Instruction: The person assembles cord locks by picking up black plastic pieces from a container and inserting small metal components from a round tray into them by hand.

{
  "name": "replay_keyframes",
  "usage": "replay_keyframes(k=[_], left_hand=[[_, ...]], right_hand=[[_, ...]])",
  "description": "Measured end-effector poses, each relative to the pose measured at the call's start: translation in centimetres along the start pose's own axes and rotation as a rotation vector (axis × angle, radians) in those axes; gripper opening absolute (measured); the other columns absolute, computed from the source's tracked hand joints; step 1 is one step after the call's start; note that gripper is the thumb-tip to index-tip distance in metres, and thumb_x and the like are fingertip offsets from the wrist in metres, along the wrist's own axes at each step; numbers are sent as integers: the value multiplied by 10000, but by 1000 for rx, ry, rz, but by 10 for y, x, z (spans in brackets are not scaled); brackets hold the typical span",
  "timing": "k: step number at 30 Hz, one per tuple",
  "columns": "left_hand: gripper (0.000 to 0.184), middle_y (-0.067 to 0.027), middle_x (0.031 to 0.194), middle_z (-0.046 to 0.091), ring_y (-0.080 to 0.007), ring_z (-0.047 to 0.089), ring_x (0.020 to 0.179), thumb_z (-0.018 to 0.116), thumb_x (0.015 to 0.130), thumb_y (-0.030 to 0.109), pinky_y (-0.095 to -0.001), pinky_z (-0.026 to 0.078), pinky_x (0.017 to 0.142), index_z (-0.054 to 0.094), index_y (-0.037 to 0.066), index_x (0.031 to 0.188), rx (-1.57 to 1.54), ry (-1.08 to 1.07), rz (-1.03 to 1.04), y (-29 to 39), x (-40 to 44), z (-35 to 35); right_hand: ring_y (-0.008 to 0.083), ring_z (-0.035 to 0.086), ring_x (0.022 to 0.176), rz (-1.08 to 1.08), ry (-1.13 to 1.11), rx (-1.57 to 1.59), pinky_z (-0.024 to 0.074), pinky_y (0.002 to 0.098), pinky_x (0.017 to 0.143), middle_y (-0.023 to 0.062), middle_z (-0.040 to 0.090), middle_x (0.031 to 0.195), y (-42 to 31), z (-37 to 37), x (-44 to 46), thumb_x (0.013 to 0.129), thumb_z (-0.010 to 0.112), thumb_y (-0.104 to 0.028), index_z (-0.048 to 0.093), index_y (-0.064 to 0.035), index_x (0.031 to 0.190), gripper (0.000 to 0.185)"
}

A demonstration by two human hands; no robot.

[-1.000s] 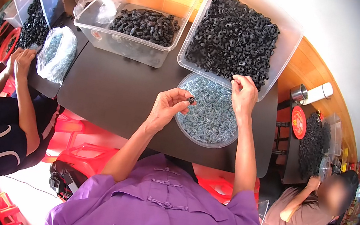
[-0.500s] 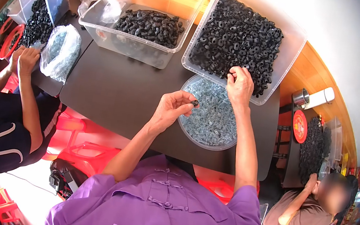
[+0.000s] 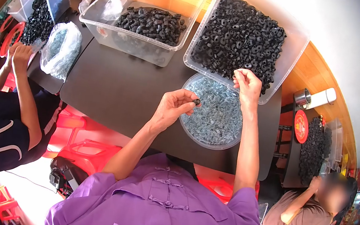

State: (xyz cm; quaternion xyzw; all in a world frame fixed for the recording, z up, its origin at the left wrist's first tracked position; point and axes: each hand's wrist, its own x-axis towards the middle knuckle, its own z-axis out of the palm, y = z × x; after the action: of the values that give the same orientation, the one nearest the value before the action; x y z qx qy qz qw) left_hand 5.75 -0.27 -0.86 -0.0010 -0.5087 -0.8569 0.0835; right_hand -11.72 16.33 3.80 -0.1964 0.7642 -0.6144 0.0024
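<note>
My left hand (image 3: 175, 107) pinches a small black ring-like part (image 3: 197, 102) at the left rim of a round tub (image 3: 215, 113) full of small clear pieces. Over the near edge of a large clear bin, my right hand (image 3: 248, 87) has its thumb and fingertips together; anything between them is too small to make out. Black parts (image 3: 242, 40) of the same kind fill that bin, which stands just behind the tub.
A second clear bin (image 3: 129, 44) with black pieces stands at the back. Beside a plastic bag (image 3: 60, 50) sits a co-worker (image 3: 6, 119) on the left. Another person (image 3: 302, 214) sits at the right, near a red plate (image 3: 301, 126). Red stools (image 3: 90, 155) stand below the table.
My right hand has shifted slightly right over the bin's near edge after moving left and up. My left hand keeps its pinch on the black part.
</note>
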Motion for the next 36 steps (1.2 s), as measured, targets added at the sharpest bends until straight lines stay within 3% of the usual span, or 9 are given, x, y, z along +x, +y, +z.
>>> replay_keyframes(k=[7,12,22,30,34,36], left_hand=[[138,-70,925,674,-68,582,774,591,881,20,-227,480,705,603,12,1019,3,8,12,-3,0,0],[139,-55,920,662,-67,577,768,595,884,15,-220,478,704,602,0,1022,6,-3,19,-2,0,0],[140,-41,912,651,-68,575,759,602,889,28,-223,483,688,608,-11,1023,28,1,12,-2,-1,0],[161,-45,921,657,-72,591,781,595,897,39,-222,487,691,610,-17,1047,30,11,19,-4,-1,0],[170,-41,927,656,-72,591,790,592,900,41,-222,487,695,611,-21,1057,52,-9,17,-5,-1,-2],[172,-37,929,653,-70,589,793,591,902,42,-220,485,698,612,-24,1059,66,-31,20,-4,-1,0]], right_hand=[[84,601,638,145,-265,315,521,229,567,49,649,764,-33,31,-72,883,656,-140,681,23,922,170],[72,597,701,97,-232,298,455,191,546,31,634,818,-32,44,-90,874,664,-119,675,9,886,129],[75,566,654,-31,-136,228,442,187,538,25,578,817,-32,55,-100,870,662,-82,662,19,900,105],[128,642,732,-231,-107,30,562,235,626,80,610,853,-26,57,-107,861,623,22,658,32,963,108],[135,650,777,-200,-159,65,583,256,679,81,624,876,-32,49,-107,856,613,45,661,30,996,149],[131,652,794,-57,-204,96,583,255,680,92,640,918,-33,41,-105,859,608,43,657,39,995,145]])
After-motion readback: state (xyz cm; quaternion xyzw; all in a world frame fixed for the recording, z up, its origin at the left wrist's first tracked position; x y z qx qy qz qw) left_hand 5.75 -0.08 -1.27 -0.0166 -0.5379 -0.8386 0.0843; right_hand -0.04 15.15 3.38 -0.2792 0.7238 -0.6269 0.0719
